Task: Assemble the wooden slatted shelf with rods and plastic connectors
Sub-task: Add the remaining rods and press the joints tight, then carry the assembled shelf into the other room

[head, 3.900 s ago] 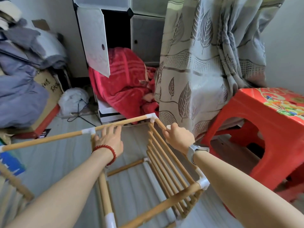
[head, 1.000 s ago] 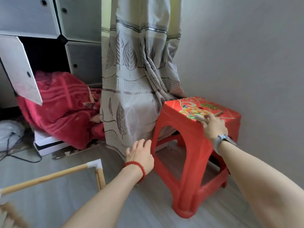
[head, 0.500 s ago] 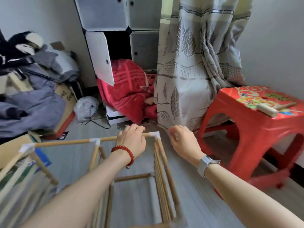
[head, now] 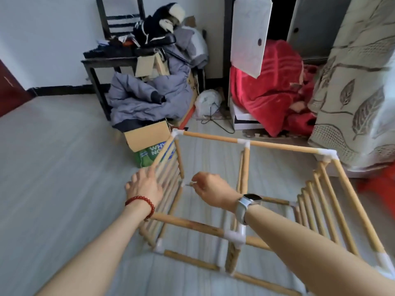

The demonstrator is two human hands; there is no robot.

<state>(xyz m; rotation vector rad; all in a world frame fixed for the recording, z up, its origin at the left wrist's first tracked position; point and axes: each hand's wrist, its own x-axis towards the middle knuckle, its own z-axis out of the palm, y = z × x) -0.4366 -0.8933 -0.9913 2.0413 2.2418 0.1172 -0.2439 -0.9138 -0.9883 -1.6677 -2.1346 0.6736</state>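
The wooden shelf frame stands on the floor, its rods joined by white plastic connectors. One slatted panel forms its left side and another its right side. My left hand, with a red bead bracelet, lies open against the left panel, fingertips on a slanting rod. My right hand, with a watch on the wrist, reaches inside the frame. It pinches a small thin pin, whose tip points at a white connector on the left panel's inner post.
Behind the frame are an open cardboard box, a grey jacket pile on a black chair, a white bag and a red blanket. A leaf-print curtain hangs at right. The red stool shows at the right edge.
My right hand reached to the red stool a second ago, then came back. Both hands moved from the frame's top right corner to its left slatted side, the right one now pinching a pin.
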